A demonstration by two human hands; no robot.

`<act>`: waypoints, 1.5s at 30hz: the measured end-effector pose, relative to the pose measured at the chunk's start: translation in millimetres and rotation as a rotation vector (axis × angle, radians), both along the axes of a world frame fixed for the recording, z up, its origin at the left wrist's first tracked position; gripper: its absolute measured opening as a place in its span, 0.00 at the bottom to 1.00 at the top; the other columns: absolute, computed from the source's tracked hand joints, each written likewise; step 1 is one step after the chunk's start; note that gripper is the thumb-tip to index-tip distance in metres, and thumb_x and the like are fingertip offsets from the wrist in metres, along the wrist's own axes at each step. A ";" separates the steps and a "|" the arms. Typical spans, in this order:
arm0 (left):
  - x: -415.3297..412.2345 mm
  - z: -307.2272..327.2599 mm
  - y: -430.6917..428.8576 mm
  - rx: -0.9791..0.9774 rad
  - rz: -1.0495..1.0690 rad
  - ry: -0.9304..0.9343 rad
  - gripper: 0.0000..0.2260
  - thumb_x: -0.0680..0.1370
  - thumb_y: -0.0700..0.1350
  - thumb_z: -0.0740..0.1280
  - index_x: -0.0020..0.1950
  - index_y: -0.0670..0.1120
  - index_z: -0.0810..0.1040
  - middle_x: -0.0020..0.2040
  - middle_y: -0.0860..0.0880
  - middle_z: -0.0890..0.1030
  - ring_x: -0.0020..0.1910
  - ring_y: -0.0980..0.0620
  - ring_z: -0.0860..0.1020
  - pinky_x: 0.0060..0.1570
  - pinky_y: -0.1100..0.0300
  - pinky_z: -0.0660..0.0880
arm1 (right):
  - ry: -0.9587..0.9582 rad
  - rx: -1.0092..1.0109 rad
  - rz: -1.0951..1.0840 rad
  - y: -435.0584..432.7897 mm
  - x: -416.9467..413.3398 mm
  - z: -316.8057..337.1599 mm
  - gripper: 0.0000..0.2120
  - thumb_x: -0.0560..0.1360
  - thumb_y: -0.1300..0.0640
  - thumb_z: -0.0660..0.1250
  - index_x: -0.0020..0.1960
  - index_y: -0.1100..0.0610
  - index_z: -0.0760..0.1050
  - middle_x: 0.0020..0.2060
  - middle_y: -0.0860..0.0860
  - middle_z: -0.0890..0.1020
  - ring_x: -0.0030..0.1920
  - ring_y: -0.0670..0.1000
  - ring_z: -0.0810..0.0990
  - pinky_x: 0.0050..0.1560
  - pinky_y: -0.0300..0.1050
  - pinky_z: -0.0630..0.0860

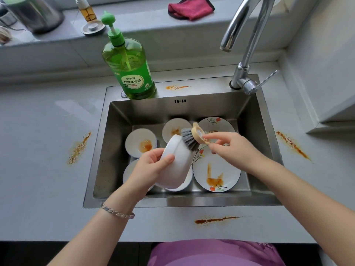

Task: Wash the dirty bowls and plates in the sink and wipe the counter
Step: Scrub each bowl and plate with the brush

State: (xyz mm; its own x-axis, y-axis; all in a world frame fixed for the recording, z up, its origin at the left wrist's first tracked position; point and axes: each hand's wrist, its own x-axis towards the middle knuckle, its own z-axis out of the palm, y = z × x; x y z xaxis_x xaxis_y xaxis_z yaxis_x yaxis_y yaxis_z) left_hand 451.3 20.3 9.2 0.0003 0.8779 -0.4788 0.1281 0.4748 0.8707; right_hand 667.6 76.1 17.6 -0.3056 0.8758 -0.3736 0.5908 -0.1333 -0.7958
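The left hand [151, 166] grips one white bowl [176, 167]. The thumb lies on the outside of the bowl and the other fingers go behind it. The bowl is tipped over, so its outside shows. It is up over the middle of the sink [134, 110].

The right hand [230, 146] pinches one brush [190, 138] by its handle. The brush is just right of the bowl, on its far side. Its grey bristles touch the bowl.

Down in the sink are two dirty bowls that show well. One dirty bowl on the left [141, 143] has an orange mess in it. One dirty bowl at the far side [173, 129] has one too. Two more white rims peek out, one under the left hand [127, 172] and one under the held bowl [185, 182]. I cannot tell what they are.

There are two plates with flowers on them. The near plate [216, 169] has orange smears. The far plate [217, 124] is partly behind the right hand.

The counter [38, 131] has three orange stains: one left [79, 148], one right [293, 145] and one near [215, 220]. A fourth stain [176, 87] is on the far rim of the sink.

One green soap bottle [130, 68] stands at the far left corner of the sink. One tap [244, 35] is at the far right. One red cloth [190, 8] lies on the far ledge.
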 end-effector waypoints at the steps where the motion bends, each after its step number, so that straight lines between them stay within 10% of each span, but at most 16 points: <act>1: 0.5 0.4 0.1 -0.004 0.011 0.001 0.05 0.76 0.45 0.66 0.48 0.49 0.81 0.40 0.54 0.84 0.39 0.59 0.81 0.38 0.66 0.77 | 0.000 0.009 0.012 1.4 -1.3 -1.6 0.15 0.77 0.53 0.61 0.59 0.37 0.74 0.32 0.46 0.77 0.36 0.47 0.73 0.40 0.45 0.72; 7: 9.6 2.1 7.5 -0.070 0.235 -0.002 0.11 0.80 0.45 0.61 0.44 0.43 0.81 0.40 0.44 0.82 0.39 0.48 0.79 0.36 0.59 0.76 | -0.070 0.154 0.153 -28.9 -23.3 -3.4 0.15 0.78 0.53 0.60 0.61 0.40 0.74 0.49 0.45 0.83 0.41 0.44 0.76 0.42 0.39 0.73; 10: 13.6 2.3 9.3 -0.117 0.317 0.020 0.12 0.81 0.44 0.60 0.44 0.41 0.80 0.42 0.42 0.81 0.43 0.46 0.79 0.38 0.58 0.77 | -0.170 0.273 0.302 -54.0 -27.6 -2.0 0.18 0.78 0.53 0.58 0.64 0.36 0.70 0.41 0.46 0.77 0.43 0.49 0.73 0.39 0.43 0.69; 15: 22.5 6.0 7.6 -0.083 0.300 -0.003 0.11 0.80 0.44 0.61 0.43 0.44 0.80 0.39 0.44 0.82 0.39 0.47 0.79 0.40 0.55 0.75 | -0.237 0.200 0.064 -4.4 -28.5 -5.6 0.16 0.79 0.54 0.57 0.63 0.40 0.73 0.51 0.52 0.81 0.51 0.57 0.76 0.45 0.47 0.71; 29: 24.1 16.5 21.2 -0.133 0.367 -0.134 0.10 0.80 0.41 0.60 0.45 0.39 0.78 0.39 0.43 0.80 0.38 0.48 0.78 0.36 0.60 0.76 | -0.192 0.331 0.204 -36.1 -28.7 9.3 0.18 0.78 0.55 0.58 0.63 0.40 0.72 0.39 0.51 0.77 0.44 0.56 0.76 0.41 0.48 0.71; 45: -12.8 14.6 5.7 0.009 -0.006 -0.059 0.10 0.72 0.51 0.64 0.40 0.47 0.82 0.37 0.50 0.80 0.38 0.55 0.76 0.37 0.65 0.72 | -0.035 -0.130 -0.049 -13.3 5.3 -13.6 0.15 0.78 0.57 0.61 0.63 0.50 0.74 0.60 0.48 0.79 0.62 0.47 0.74 0.58 0.38 0.68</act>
